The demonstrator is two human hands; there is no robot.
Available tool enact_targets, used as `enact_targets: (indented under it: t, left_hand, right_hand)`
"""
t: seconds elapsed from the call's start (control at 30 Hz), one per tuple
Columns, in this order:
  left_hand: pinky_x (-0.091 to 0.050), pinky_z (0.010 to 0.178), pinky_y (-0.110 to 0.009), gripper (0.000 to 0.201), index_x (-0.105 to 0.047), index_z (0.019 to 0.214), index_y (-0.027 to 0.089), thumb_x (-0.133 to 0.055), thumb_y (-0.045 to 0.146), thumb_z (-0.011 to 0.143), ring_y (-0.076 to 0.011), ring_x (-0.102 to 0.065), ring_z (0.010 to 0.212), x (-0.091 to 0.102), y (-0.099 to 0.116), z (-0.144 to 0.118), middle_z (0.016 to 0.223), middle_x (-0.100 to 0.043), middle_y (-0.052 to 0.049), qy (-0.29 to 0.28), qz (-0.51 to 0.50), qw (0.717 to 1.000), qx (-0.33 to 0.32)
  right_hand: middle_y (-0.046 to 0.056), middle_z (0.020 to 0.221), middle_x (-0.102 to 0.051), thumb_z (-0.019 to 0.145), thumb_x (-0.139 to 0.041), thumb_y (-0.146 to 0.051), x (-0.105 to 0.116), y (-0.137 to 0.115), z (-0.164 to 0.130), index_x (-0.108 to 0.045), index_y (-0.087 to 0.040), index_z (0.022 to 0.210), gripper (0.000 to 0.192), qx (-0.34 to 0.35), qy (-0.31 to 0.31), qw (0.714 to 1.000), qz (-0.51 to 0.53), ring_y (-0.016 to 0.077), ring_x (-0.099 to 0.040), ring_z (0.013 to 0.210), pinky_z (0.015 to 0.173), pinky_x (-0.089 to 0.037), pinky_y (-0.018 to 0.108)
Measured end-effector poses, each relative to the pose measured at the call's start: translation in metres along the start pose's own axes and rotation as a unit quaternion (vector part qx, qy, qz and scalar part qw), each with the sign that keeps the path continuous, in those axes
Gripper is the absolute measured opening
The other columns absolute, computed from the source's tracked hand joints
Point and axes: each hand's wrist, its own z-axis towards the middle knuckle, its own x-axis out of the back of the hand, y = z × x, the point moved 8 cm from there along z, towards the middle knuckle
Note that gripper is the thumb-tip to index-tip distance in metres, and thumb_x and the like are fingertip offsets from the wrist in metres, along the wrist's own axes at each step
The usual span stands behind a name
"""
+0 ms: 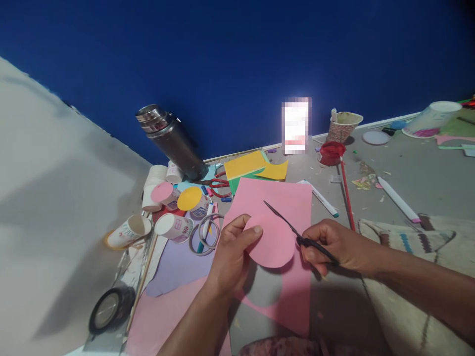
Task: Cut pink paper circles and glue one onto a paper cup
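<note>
One steel flask [172,141], two white markers [399,199], one tape roll [110,309], one black scissors [297,232], one red-handled scissors [217,187]

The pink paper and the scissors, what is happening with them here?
A person is cutting pink paper. The left hand pinches a rounded pink cutout, and the right hand holds black scissors, blades open, at its edge. Beneath lies the pink sheet, showing a round hole. Paper cups and a steel flask stand to the left.
</note>
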Motion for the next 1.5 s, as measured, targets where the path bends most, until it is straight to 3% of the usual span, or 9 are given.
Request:
enact_targets:
  t: [0.13,0.23,0.37,0.8,1.0,1.17,1.3,1.4,1.5]
  left_hand:
    - [-0.054,0.076,-0.029,0.024,-0.074,0.084,0.013,-0.087,0.023,0.066,-0.0212,-0.071,0.085,-0.016,-0.014,-0.004,0.103,-0.076,-0.01,-0.064,-0.02,0.996,0.058]
    - [-0.052,0.075,-0.029,0.025,-0.074,0.08,0.012,-0.089,0.025,0.064,-0.0195,-0.069,0.08,-0.025,-0.025,-0.008,0.096,-0.076,-0.011,-0.106,-0.02,0.99,0.093]
    - [-0.048,0.065,-0.025,0.028,-0.073,0.075,0.011,-0.092,0.027,0.061,-0.0133,-0.062,0.061,-0.023,-0.029,-0.008,0.069,-0.071,-0.006,-0.086,-0.023,0.992,0.094]
    - [-0.046,0.059,-0.024,0.034,-0.079,0.075,0.009,-0.091,0.037,0.061,-0.0152,-0.063,0.061,-0.03,-0.027,-0.01,0.068,-0.073,-0.01,-0.101,-0.004,0.992,0.078]
    - [-0.049,0.058,-0.027,0.033,-0.079,0.076,0.01,-0.091,0.037,0.061,-0.0188,-0.066,0.061,-0.025,-0.026,-0.006,0.07,-0.075,-0.011,-0.08,-0.021,0.994,0.065]
    - [-0.05,0.059,-0.02,0.033,-0.079,0.077,0.009,-0.092,0.036,0.061,-0.0135,-0.065,0.064,-0.022,-0.024,-0.005,0.072,-0.075,-0.009,-0.053,-0.047,0.996,0.054]
    - [-0.053,0.068,-0.02,0.032,-0.079,0.085,0.012,-0.092,0.032,0.063,-0.0136,-0.067,0.073,-0.013,-0.02,-0.001,0.082,-0.076,-0.007,-0.002,-0.045,0.999,0.023]
    - [-0.049,0.058,-0.019,0.03,-0.076,0.088,0.014,-0.089,0.032,0.068,-0.0111,-0.063,0.066,-0.004,-0.015,0.003,0.078,-0.073,-0.003,0.04,-0.012,0.999,-0.003]
    - [-0.035,0.042,-0.015,0.031,-0.07,0.085,0.013,-0.086,0.036,0.072,-0.0056,-0.051,0.052,-0.001,-0.011,0.005,0.068,-0.064,0.002,0.049,0.028,0.998,-0.013]
  right_hand:
    - [0.0,0.052,-0.064,0.074,-0.079,-0.044,-0.003,0.004,0.0,-0.064,-0.015,0.062,0.035,-0.016,0.003,0.999,-0.036,0.0089,-0.045,0.047,0.048,-0.03,0.021]
    - [-0.004,0.051,-0.06,0.076,-0.073,-0.032,-0.005,0.01,0.001,-0.065,-0.015,0.063,0.023,-0.035,0.005,0.998,-0.053,0.0069,-0.04,0.044,0.043,-0.026,0.02]
    - [-0.007,0.053,-0.056,0.071,-0.078,-0.031,-0.005,0.009,0.004,-0.065,-0.015,0.071,0.021,-0.03,0.007,0.999,-0.012,0.0067,-0.041,0.045,0.044,-0.03,0.019]
    - [-0.008,0.056,-0.054,0.079,-0.079,-0.048,-0.009,-0.006,-0.001,-0.064,-0.015,0.084,0.037,0.021,-0.107,0.994,0.024,0.0068,-0.044,0.049,0.049,-0.034,0.02]
    - [-0.005,0.061,-0.059,0.078,-0.076,-0.029,0.003,-0.01,0.005,-0.066,-0.015,0.08,0.016,0.037,0.012,0.999,-0.024,0.0076,-0.048,0.052,0.049,-0.035,0.019]
    - [-0.003,0.066,-0.067,0.07,-0.079,-0.027,-0.001,-0.001,0.004,-0.072,-0.015,0.087,0.022,-0.01,-0.039,0.999,0.032,0.0087,-0.053,0.05,0.047,-0.04,0.019]
    - [0.0,0.071,-0.07,0.077,-0.072,-0.03,0.025,-0.014,0.001,-0.072,-0.016,0.092,0.02,0.049,0.103,0.991,-0.068,0.013,-0.06,0.057,0.052,-0.045,0.023]
    - [0.007,0.095,-0.077,0.088,-0.064,-0.038,0.046,-0.034,-0.008,-0.074,-0.019,0.1,0.024,0.106,0.243,0.931,-0.25,0.0226,-0.071,0.084,0.072,-0.053,0.03]
    - [0.011,0.116,-0.077,0.097,-0.054,-0.042,0.053,-0.038,-0.008,-0.074,-0.021,0.114,0.033,0.124,0.281,0.865,-0.397,0.0299,-0.071,0.105,0.086,-0.054,0.038]
